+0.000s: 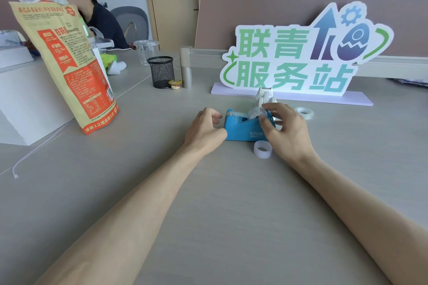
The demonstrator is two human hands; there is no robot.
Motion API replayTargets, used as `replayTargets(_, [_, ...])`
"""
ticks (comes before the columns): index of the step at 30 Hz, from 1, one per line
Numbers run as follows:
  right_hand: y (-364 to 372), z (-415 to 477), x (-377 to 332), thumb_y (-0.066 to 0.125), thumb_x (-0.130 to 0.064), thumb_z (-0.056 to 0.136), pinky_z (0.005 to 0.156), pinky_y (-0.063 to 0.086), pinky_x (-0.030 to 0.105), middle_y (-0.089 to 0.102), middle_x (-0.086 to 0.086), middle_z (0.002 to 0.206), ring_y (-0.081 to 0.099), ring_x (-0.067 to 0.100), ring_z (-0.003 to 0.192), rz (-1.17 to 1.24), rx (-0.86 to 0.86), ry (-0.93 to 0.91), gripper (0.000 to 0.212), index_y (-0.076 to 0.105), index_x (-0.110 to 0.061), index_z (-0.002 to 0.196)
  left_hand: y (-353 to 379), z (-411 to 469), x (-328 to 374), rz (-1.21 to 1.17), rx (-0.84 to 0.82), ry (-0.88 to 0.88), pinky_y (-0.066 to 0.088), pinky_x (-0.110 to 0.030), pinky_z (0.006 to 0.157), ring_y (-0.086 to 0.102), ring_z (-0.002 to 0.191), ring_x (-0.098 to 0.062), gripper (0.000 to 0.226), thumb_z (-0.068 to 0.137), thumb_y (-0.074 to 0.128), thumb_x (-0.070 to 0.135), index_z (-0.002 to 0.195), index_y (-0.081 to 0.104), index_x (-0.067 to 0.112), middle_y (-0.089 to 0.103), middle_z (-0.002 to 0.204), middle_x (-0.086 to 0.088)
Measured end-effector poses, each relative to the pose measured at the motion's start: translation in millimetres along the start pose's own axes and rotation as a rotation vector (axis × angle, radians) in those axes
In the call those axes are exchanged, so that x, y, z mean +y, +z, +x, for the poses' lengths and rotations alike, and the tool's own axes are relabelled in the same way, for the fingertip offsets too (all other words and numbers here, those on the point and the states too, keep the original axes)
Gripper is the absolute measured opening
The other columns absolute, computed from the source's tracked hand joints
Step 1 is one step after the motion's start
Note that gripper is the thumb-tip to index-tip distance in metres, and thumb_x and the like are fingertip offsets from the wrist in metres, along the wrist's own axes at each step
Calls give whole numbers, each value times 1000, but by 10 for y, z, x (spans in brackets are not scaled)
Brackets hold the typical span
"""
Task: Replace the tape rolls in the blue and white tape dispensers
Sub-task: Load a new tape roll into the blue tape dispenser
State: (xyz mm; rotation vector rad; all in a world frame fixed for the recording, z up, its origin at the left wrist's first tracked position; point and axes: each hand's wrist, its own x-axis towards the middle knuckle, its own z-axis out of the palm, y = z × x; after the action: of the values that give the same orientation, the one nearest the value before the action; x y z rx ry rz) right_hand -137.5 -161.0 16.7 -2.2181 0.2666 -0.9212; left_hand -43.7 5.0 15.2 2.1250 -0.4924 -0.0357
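A blue tape dispenser (243,126) stands on the grey table in front of me. My right hand (283,127) pinches a clear tape roll (256,112) that sits in the dispenser's cradle. My left hand (205,128) rests curled against the dispenser's left end, holding nothing that I can see. Behind the blue one stands a white tape dispenser (265,96), partly hidden by my right hand. A loose tape roll (262,149) lies just in front of the blue dispenser. Another tape roll (304,112) lies to the right.
A large green and white sign (301,53) stands behind the dispensers. A black mesh cup (161,71) and a small yellow-lidded cup (175,84) sit at the back left. A tall orange snack bag (69,62) stands at left. A person sits beyond it.
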Motion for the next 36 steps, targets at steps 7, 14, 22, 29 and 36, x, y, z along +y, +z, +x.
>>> replayTargets(7, [-5,-19,-51,42,-55,93,90,50,42,68,4,108,63,25,99,-63,-31,150,45,63,-19,109,5,28,-36,42,-71,100,39,-37,106,41,127,-16,86,70,81,33,140,32,23,35,141,5])
replayTargets(14, [-58,-71,-123,46,-54,93,90,50,36,69,0,105,65,17,102,48,-116,113,40,61,-21,112,35,43,-81,209,222,241,42,-33,71,54,88,-21,32,78,75,25,91,46,18,50,93,3])
replayTargets(22, [-106,-83,-131,48,-65,81,94,53,42,69,-8,117,65,7,105,235,-309,140,57,53,-34,129,4,45,-103,108,47,146,48,-34,88,59,100,-15,24,84,62,40,98,54,24,57,110,4])
replayTargets(29, [-102,-113,-166,56,-35,95,89,53,43,68,-8,122,66,33,102,257,-418,122,42,50,-25,135,16,35,-76,70,-128,49,47,-37,95,56,114,-11,71,62,63,67,121,46,31,56,126,13])
replayTargets(36, [-56,-69,-131,54,-38,95,84,53,29,64,-28,98,67,28,97,221,-367,181,40,55,-24,132,47,135,-128,114,-60,140,48,-41,98,57,118,-12,77,61,59,65,129,41,36,60,128,14])
